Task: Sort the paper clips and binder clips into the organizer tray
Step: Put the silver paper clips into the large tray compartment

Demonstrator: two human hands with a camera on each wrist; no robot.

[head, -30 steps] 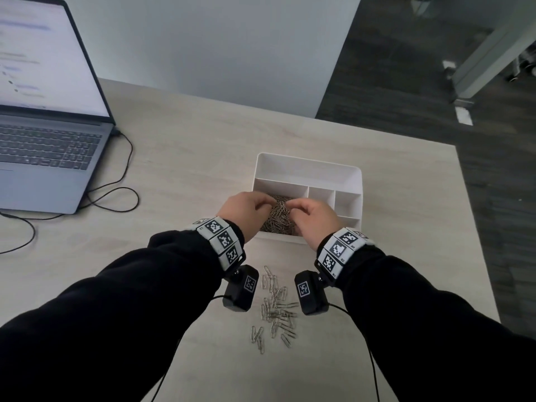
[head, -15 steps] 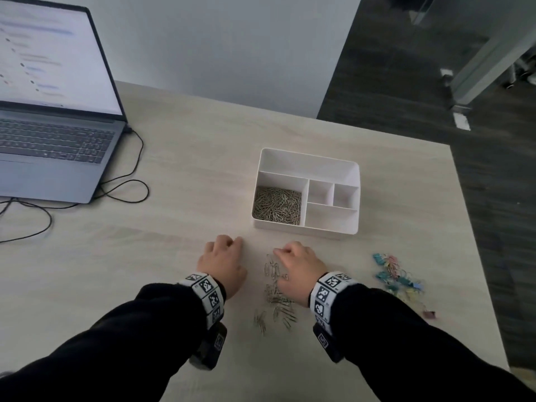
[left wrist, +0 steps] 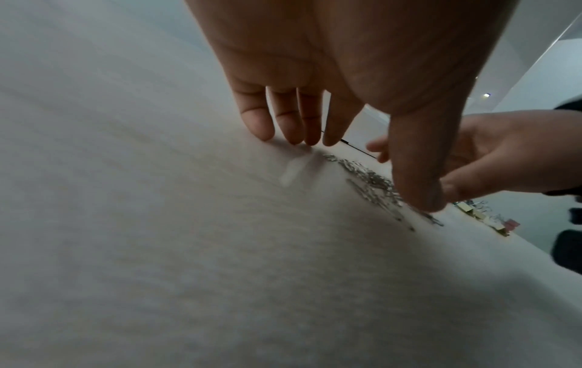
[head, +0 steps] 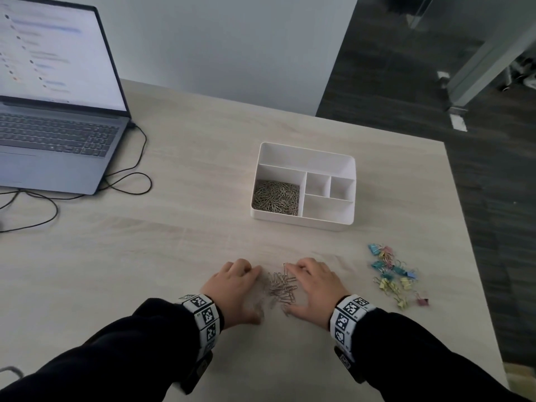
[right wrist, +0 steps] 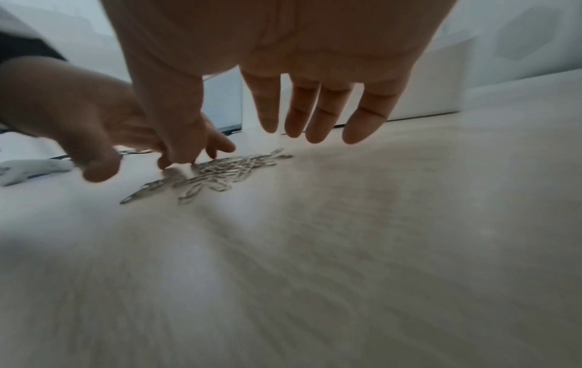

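A white organizer tray (head: 304, 158) sits mid-table, and its large left compartment holds a heap of silver paper clips (head: 275, 197). Nearer me a loose pile of paper clips (head: 282, 287) lies on the table between my hands. My left hand (head: 240, 285) is on the pile's left side, its fingertips (left wrist: 296, 134) on the table and its thumb (left wrist: 422, 194) at the clips (left wrist: 371, 181). On the other side my right hand (head: 310, 285) is spread, its fingers (right wrist: 315, 124) straight just above the table. Neither hand holds anything. Coloured binder clips (head: 394, 274) lie to the right.
An open laptop (head: 55, 132) stands at the far left, with its black cable (head: 127, 184) looping over the table. The table's right edge (head: 464, 256) runs just past the binder clips. The tray's other compartments (head: 327, 207) show bare white floors.
Both hands have left the tray's left compartment and come back toward me. They now flank the loose pile, which looks a little more bunched.
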